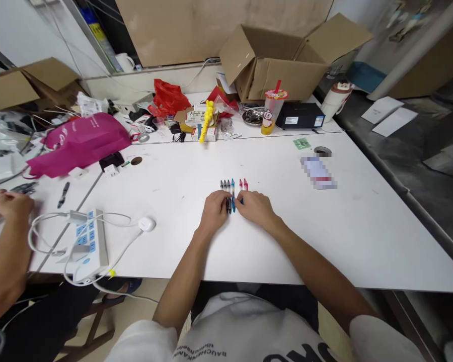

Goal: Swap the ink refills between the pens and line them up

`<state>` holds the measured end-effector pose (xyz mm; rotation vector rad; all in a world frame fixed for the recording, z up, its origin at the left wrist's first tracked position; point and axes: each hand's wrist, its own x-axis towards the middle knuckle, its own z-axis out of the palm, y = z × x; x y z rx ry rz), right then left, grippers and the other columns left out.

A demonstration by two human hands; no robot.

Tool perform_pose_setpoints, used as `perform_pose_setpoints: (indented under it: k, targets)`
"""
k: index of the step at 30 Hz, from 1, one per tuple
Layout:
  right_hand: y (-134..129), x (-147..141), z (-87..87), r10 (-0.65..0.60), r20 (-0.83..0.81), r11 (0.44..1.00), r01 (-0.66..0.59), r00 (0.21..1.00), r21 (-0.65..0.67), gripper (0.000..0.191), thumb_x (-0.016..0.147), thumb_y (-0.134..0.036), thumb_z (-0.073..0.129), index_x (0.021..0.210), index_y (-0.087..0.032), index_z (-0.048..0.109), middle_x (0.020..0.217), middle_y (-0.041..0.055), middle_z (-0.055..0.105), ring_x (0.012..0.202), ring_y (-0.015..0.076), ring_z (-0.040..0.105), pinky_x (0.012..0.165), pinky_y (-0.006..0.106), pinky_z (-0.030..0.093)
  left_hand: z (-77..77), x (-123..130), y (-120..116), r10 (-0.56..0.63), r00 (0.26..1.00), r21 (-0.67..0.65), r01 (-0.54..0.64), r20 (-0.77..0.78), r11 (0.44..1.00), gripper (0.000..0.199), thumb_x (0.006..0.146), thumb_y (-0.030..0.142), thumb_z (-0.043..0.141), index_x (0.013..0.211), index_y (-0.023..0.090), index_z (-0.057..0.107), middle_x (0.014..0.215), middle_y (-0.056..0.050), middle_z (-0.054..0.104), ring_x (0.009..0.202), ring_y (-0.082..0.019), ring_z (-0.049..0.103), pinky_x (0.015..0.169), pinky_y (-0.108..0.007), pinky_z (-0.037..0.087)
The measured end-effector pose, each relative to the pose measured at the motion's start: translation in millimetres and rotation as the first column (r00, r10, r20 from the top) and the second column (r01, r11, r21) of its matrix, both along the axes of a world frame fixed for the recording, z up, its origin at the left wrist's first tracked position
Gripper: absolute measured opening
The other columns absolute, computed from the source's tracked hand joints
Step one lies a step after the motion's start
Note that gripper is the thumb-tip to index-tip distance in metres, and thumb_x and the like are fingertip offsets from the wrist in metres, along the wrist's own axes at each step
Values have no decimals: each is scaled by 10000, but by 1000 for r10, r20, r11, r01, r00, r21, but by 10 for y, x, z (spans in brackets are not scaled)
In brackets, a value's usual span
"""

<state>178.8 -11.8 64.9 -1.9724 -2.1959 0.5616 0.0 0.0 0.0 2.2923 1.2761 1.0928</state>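
Observation:
Upright in my view, a row of pens lies on the white table. Several black pens are at its left, a blue pen is in the middle, and two red pens lie at the right. My left hand covers part of the black pens, its fingers closed against them. Curled fingers of my right hand rest over the lower ends of the red pens, with a bit of blue pen showing at the fingertips.
Left of me lie a power strip with white cables and a magenta bag. Another person's hand is at the far left. Behind stand a drink cup and a cardboard box. A tape roll lies right.

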Motion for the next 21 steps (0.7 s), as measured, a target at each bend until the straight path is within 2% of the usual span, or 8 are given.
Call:
perform_pose_setpoints:
  k: [5,9,13,15,17,19,21]
  targets:
    - [198,-183,44,12,88,988,2,996,-155,322,972,-339,493,1092,-154,728,1109,192,763,1025,331,717,796,390,475,-5,-7,-7,43,999,-32,-43,6,999,346,947,89,438,1156,222,679,1159,-83,753,1133,-257,677,1021,-462,535]
    - [297,-213,82,41,83,984,-26,996,-175,311,939,-336,542,1075,-136,738,1125,206,757,1055,332,710,794,382,479,6,-7,-8,30,999,-58,-29,15,998,350,956,86,432,1153,223,686,1137,-78,758,1089,-247,688,995,-443,550]
    - [284,-99,148,-6,37,985,12,999,-175,275,926,-400,578,875,-165,712,936,160,767,884,288,710,706,351,458,29,7,-34,51,997,-105,-44,63,993,298,977,128,462,1143,224,691,1159,-88,755,1134,-256,679,1043,-462,530]
    - [240,10,163,-51,-74,985,39,996,-166,265,915,-398,592,759,-192,653,783,117,743,769,254,677,664,340,437,47,23,-46,87,974,-213,-41,208,976,245,999,203,509,1162,231,689,1208,-95,751,1179,-260,673,1089,-474,502]
    - [186,127,139,-65,-306,985,11,950,-175,218,896,-343,612,724,-208,604,696,71,712,682,213,634,648,327,426,77,40,-45,146,879,-368,36,453,929,236,1000,321,587,1194,225,680,1248,-107,748,1218,-260,672,1120,-465,482]
    - [134,225,75,-46,-601,973,-100,798,-207,166,891,-320,624,772,-211,589,734,41,714,638,171,600,650,310,433,120,50,-36,234,703,-497,193,672,846,349,956,446,680,1209,206,668,1253,-127,753,1216,-262,690,1112,-445,494]
    - [96,288,-14,-8,-764,964,-199,645,-178,184,893,-354,650,796,-212,583,717,14,670,650,156,565,656,299,425,174,52,-28,327,547,-562,339,770,755,461,891,525,757,1197,192,665,1242,-143,757,1170,-267,722,1054,-424,538]
